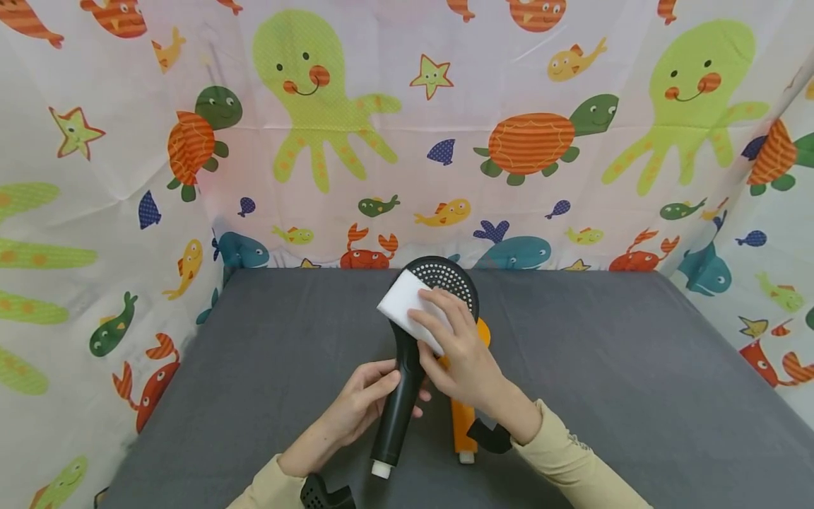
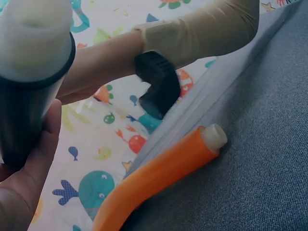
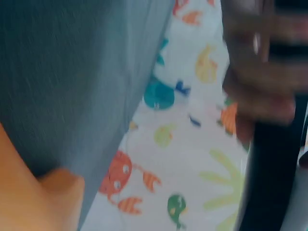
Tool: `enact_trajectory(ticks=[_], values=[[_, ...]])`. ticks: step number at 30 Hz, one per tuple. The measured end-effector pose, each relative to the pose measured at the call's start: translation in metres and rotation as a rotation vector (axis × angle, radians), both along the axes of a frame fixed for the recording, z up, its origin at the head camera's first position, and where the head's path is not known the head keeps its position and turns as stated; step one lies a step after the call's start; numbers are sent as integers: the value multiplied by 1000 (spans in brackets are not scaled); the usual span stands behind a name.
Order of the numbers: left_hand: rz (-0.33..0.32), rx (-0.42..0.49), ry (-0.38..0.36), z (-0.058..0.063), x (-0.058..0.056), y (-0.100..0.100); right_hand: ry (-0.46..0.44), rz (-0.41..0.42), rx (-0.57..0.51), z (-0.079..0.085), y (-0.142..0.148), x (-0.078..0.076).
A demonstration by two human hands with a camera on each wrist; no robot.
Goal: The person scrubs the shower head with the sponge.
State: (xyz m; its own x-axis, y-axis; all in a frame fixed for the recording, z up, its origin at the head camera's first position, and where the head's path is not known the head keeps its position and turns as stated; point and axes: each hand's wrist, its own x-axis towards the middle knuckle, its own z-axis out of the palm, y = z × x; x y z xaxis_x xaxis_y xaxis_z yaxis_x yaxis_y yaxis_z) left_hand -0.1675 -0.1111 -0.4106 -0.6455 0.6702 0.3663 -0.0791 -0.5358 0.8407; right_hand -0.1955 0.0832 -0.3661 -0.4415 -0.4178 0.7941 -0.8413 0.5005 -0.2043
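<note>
A black shower head (image 1: 396, 417) is held at a slant above the table, its round dotted face at the top and its white threaded end toward me. Around the middle of its handle my left hand (image 1: 362, 399) grips, thumb on the near side and fingertips showing on the far side. My right hand (image 1: 467, 357) holds a white sponge (image 1: 403, 300) against the neck and lower face, covering part of them. Behind the right hand lies an orange shower head (image 1: 463, 428), partly hidden. In the left wrist view, the black handle's white end (image 2: 36, 43) looms close.
A grey cloth (image 1: 286, 318) covers the table. A white curtain (image 1: 407, 162) printed with sea animals hangs behind it and along both sides. Each wrist wears a black camera mount, one (image 1: 327, 493) near the left sleeve.
</note>
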Motion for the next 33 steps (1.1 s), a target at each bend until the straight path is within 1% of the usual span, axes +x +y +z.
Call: enact_trajectory(ticks=[2,5,6,8,11,15,17,19,20,22,24,25,26,28,31,33], values=[[3,-12,-1,0,0,1,-10,-47,-30,3,4,-7],[14,-31,-2,-1,0,2,-30,-130,-102,5,13,-18],[17,-35,-5,-1,0,2,-41,-146,-112,5,15,-19],[26,-39,-10,-1,0,2,-44,-138,-116,2,16,-17],[40,-37,-19,0,-1,2,-31,-74,-77,-4,12,-6],[77,-48,-62,1,0,0,-14,9,-23,-11,2,13],[121,-49,-96,2,0,-1,2,56,6,-14,-2,23],[177,-41,-124,2,1,-3,29,126,39,-18,-5,31],[204,-38,-128,2,1,-4,46,170,56,-20,-6,35],[234,-20,-119,3,0,-7,71,263,97,-23,-7,41],[236,-5,-92,3,-1,-8,92,343,132,-25,-6,45],[233,0,-82,3,-1,-9,98,367,144,-25,-6,45],[229,8,-81,3,-1,-9,104,373,150,-25,-5,44],[236,20,-99,3,-2,-8,112,343,146,-24,-5,39],[251,18,-144,3,-1,-6,142,224,127,-19,-7,30],[245,6,-144,2,-1,-5,153,146,114,-15,-9,26]])
